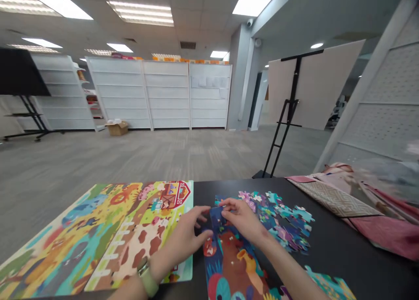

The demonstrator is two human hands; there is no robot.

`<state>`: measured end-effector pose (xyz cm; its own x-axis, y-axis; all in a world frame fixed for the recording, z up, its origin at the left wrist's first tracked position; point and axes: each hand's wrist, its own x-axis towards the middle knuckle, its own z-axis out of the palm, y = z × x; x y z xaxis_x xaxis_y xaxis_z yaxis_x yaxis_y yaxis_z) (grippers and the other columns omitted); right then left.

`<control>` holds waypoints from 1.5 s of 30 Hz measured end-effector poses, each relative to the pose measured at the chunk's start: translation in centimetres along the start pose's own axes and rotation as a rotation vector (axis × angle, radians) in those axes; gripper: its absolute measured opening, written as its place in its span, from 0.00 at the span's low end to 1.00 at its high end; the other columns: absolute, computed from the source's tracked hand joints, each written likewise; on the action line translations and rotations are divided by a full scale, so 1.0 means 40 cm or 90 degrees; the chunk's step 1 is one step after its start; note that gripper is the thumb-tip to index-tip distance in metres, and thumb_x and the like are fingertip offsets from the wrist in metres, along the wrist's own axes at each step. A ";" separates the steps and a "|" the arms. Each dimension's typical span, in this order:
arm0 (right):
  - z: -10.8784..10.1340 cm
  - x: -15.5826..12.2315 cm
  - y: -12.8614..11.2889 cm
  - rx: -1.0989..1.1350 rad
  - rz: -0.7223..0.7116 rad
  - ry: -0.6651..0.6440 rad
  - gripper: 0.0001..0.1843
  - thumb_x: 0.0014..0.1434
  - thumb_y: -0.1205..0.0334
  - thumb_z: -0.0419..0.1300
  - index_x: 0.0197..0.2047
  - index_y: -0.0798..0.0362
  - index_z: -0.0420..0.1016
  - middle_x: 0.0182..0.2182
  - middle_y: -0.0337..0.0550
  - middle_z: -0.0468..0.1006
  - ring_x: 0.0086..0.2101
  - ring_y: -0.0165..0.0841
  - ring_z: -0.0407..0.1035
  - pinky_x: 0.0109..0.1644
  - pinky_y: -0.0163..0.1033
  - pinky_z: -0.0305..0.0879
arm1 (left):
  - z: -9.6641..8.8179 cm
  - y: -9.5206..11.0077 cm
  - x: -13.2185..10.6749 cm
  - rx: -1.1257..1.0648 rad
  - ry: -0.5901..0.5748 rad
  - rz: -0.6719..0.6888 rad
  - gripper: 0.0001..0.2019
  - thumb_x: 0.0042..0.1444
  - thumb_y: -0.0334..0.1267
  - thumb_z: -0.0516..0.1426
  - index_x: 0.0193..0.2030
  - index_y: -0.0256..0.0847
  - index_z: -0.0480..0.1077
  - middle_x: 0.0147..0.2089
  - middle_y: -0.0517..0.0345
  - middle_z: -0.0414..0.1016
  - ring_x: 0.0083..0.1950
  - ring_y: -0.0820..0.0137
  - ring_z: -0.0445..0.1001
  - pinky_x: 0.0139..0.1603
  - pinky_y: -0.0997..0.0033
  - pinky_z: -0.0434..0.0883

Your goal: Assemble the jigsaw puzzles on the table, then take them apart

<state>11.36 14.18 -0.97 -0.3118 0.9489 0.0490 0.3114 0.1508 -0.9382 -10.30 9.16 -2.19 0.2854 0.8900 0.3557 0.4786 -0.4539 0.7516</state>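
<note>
A partly assembled jigsaw puzzle with a brown bear on dark blue lies on the black table in front of me. Along its left edge is my left hand, thumb and fingers apart, holding nothing. At the puzzle's upper end, my right hand pinches a dark blue puzzle piece between thumb and fingers; the hand partly covers it. Loose puzzle pieces in blue, teal and purple are spread to the right of that hand. Another teal and yellow group of pieces sits nearer the front edge.
Two bright picture boards, one with jungle animals and one with a farm, cover the table's left side. Pink and patterned fabric bags lie at the right. Beyond the table stand an easel, white shelves and a cardboard box.
</note>
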 end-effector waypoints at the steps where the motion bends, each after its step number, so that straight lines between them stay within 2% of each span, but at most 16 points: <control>1: 0.014 0.002 0.007 0.019 -0.002 -0.002 0.17 0.54 0.53 0.59 0.45 0.52 0.75 0.30 0.38 0.78 0.31 0.34 0.76 0.36 0.40 0.75 | 0.008 0.001 0.007 -0.002 0.001 0.001 0.25 0.54 0.29 0.63 0.60 0.44 0.68 0.48 0.54 0.77 0.44 0.65 0.77 0.43 0.68 0.77; 5: 0.039 0.006 0.032 0.047 -0.022 -0.001 0.20 0.55 0.52 0.58 0.48 0.53 0.74 0.33 0.42 0.81 0.33 0.37 0.79 0.39 0.43 0.77 | 0.023 -0.007 0.031 0.001 0.016 0.010 0.20 0.54 0.26 0.60 0.54 0.42 0.73 0.48 0.54 0.75 0.39 0.70 0.77 0.38 0.73 0.77; 8: 0.039 0.002 0.037 0.025 -0.057 0.032 0.21 0.58 0.57 0.55 0.54 0.53 0.73 0.44 0.49 0.82 0.43 0.39 0.80 0.47 0.44 0.76 | 0.011 -0.034 0.040 0.028 0.017 0.017 0.17 0.56 0.27 0.59 0.52 0.41 0.74 0.48 0.54 0.75 0.37 0.70 0.77 0.40 0.70 0.77; 10: 0.035 -0.004 0.035 -0.012 -0.085 0.061 0.20 0.61 0.61 0.53 0.54 0.52 0.75 0.49 0.50 0.81 0.47 0.39 0.78 0.52 0.44 0.74 | -0.001 -0.056 0.041 0.054 0.010 0.020 0.15 0.57 0.29 0.59 0.51 0.41 0.76 0.47 0.53 0.76 0.37 0.68 0.78 0.41 0.68 0.77; 12: 0.029 -0.010 0.033 -0.060 -0.107 0.081 0.18 0.62 0.64 0.52 0.50 0.51 0.78 0.48 0.49 0.82 0.48 0.39 0.77 0.54 0.45 0.72 | -0.011 -0.075 0.039 0.086 0.001 0.024 0.15 0.57 0.30 0.60 0.50 0.43 0.78 0.47 0.52 0.77 0.41 0.64 0.78 0.46 0.62 0.77; 15: 0.023 -0.021 0.035 -0.142 -0.127 0.086 0.20 0.60 0.71 0.50 0.46 0.52 0.81 0.45 0.48 0.83 0.47 0.40 0.76 0.55 0.47 0.68 | -0.018 -0.090 0.034 0.128 -0.004 0.033 0.14 0.58 0.34 0.62 0.52 0.46 0.79 0.49 0.50 0.77 0.51 0.56 0.76 0.56 0.53 0.72; 19: 0.024 -0.041 0.033 -0.235 -0.151 0.040 0.20 0.58 0.73 0.54 0.46 0.51 0.83 0.47 0.48 0.83 0.51 0.43 0.72 0.59 0.48 0.63 | -0.023 -0.088 0.028 0.160 -0.016 0.044 0.14 0.61 0.37 0.61 0.53 0.46 0.79 0.50 0.50 0.78 0.52 0.56 0.75 0.56 0.53 0.71; 23: 0.031 -0.058 0.021 -0.293 -0.168 -0.014 0.20 0.59 0.69 0.56 0.49 0.44 0.84 0.53 0.44 0.81 0.55 0.44 0.67 0.59 0.51 0.59 | -0.032 -0.078 0.023 0.179 -0.036 0.053 0.13 0.62 0.39 0.60 0.52 0.47 0.78 0.48 0.51 0.78 0.50 0.57 0.76 0.55 0.55 0.73; 26: 0.032 -0.063 0.013 -0.319 -0.170 -0.031 0.21 0.60 0.69 0.55 0.49 0.43 0.84 0.55 0.43 0.80 0.56 0.43 0.66 0.59 0.50 0.58 | -0.036 -0.070 0.018 0.189 -0.043 0.056 0.12 0.62 0.39 0.60 0.52 0.48 0.78 0.50 0.51 0.77 0.52 0.57 0.76 0.57 0.54 0.72; 30: 0.030 -0.070 0.005 -0.368 -0.168 -0.046 0.21 0.62 0.68 0.53 0.50 0.43 0.83 0.56 0.42 0.79 0.55 0.43 0.66 0.59 0.50 0.57 | -0.036 -0.060 0.014 0.217 -0.047 0.054 0.09 0.63 0.37 0.58 0.46 0.48 0.79 0.58 0.50 0.74 0.57 0.55 0.74 0.60 0.52 0.71; 34: 0.033 -0.078 -0.001 -0.403 -0.183 -0.049 0.20 0.62 0.67 0.54 0.51 0.42 0.82 0.56 0.43 0.78 0.56 0.44 0.66 0.59 0.51 0.58 | -0.037 -0.049 0.013 0.241 -0.078 0.071 0.10 0.63 0.36 0.57 0.45 0.49 0.80 0.56 0.51 0.75 0.57 0.56 0.75 0.60 0.54 0.72; 36: 0.032 -0.074 -0.001 -0.415 -0.179 -0.020 0.22 0.60 0.70 0.54 0.52 0.44 0.81 0.56 0.43 0.78 0.57 0.42 0.66 0.60 0.48 0.59 | -0.038 -0.043 0.012 0.248 -0.086 0.078 0.10 0.63 0.35 0.57 0.46 0.49 0.80 0.55 0.51 0.76 0.57 0.56 0.75 0.60 0.54 0.72; 39: 0.019 -0.057 0.005 -0.437 -0.125 0.061 0.28 0.54 0.79 0.51 0.52 0.51 0.79 0.53 0.45 0.79 0.55 0.39 0.67 0.60 0.42 0.60 | -0.038 -0.037 0.006 0.256 -0.085 0.076 0.11 0.63 0.36 0.57 0.49 0.49 0.78 0.58 0.50 0.75 0.58 0.56 0.74 0.61 0.53 0.72; 41: -0.003 -0.043 0.014 -0.454 -0.079 0.106 0.29 0.50 0.82 0.50 0.51 0.55 0.79 0.51 0.48 0.79 0.54 0.41 0.67 0.59 0.43 0.61 | -0.036 -0.034 -0.001 0.260 -0.083 0.074 0.12 0.63 0.38 0.58 0.53 0.49 0.76 0.60 0.50 0.73 0.61 0.54 0.73 0.62 0.51 0.70; 45: -0.066 -0.020 0.036 -0.485 -0.022 0.168 0.31 0.49 0.83 0.49 0.53 0.58 0.77 0.52 0.55 0.77 0.56 0.46 0.66 0.60 0.47 0.60 | -0.024 -0.029 -0.015 0.283 -0.112 0.061 0.21 0.60 0.46 0.64 0.59 0.52 0.72 0.67 0.49 0.68 0.66 0.48 0.67 0.65 0.44 0.67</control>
<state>14.42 14.36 -1.46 -0.1405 0.9599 0.2428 0.8617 0.2393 -0.4475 -11.82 9.21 -2.75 0.4634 0.8395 0.2836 0.7409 -0.5427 0.3957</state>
